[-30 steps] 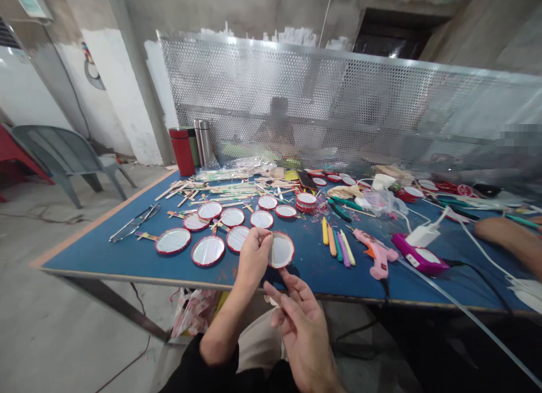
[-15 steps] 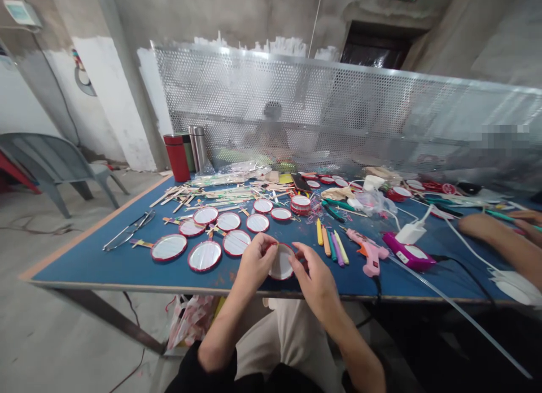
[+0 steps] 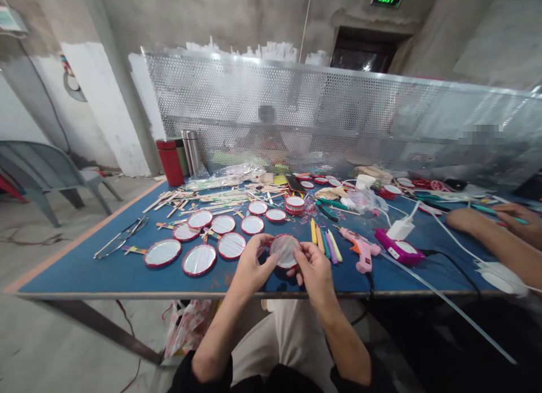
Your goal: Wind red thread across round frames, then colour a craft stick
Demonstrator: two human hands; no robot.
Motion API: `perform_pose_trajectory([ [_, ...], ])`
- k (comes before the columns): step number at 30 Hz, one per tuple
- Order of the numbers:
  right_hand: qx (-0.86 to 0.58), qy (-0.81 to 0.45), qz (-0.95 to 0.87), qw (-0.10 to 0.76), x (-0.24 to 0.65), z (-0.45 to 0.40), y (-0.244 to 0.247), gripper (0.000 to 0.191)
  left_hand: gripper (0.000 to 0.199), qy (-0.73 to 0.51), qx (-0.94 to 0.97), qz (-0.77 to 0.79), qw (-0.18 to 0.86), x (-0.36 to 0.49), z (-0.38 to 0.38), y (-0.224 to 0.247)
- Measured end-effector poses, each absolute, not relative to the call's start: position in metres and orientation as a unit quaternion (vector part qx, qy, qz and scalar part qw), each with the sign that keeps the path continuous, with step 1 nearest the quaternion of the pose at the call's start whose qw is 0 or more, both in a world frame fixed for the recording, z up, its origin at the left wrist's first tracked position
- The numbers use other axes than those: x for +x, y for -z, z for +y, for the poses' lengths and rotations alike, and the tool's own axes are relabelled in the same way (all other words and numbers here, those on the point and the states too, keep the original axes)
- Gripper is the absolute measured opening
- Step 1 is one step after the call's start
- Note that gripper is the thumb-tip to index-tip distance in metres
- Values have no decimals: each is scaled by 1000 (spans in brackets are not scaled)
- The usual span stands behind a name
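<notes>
A round white disc with a red rim [image 3: 284,250] is held above the table's front edge between my two hands. My left hand [image 3: 256,263] grips its left side, thumb on the face. My right hand [image 3: 312,266] pinches the right side, with fingers curled under it. Several similar red-rimmed discs [image 3: 199,260] lie to the left, some with coloured sticks attached. Just right of my hands are several crayon-like sticks [image 3: 320,239] and a pink glue gun [image 3: 359,249].
A purple box with a white plug [image 3: 398,247] and cables sits at the right, near another person's hands [image 3: 514,221]. Wooden sticks [image 3: 212,198], a red bottle [image 3: 170,162] and tweezer-like metal tools [image 3: 121,238] are at the left. A perforated metal screen [image 3: 237,94] stands behind.
The disc has been lifted slightly and tilted. My right hand has shifted from its upper right edge to its right side, fingers now beneath. The whole view has shifted a little.
</notes>
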State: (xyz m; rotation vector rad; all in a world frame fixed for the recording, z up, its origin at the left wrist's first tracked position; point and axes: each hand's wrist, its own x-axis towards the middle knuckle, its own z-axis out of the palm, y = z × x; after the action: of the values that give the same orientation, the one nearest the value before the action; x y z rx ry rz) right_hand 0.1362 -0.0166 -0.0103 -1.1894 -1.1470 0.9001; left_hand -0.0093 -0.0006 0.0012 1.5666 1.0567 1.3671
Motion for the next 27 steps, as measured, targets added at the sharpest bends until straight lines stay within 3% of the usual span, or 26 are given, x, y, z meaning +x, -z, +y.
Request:
perform_pose_trajectory([
  [6, -504, -379, -463, 623, 137, -17, 10, 38, 15, -526, 620, 484, 324, -11, 3, 6],
  [12, -508, -364, -479, 617, 137, -18, 12, 33, 22, -511, 646, 454, 341, -12, 1, 6],
  [19, -520, -332, -529, 582, 132, -22, 9, 22, 15, -535, 630, 447, 342, -13, 0, 3],
  [27, -534, -302, -552, 565, 131, -24, 10, 23, 16, -516, 649, 442, 342, -15, -2, 6],
])
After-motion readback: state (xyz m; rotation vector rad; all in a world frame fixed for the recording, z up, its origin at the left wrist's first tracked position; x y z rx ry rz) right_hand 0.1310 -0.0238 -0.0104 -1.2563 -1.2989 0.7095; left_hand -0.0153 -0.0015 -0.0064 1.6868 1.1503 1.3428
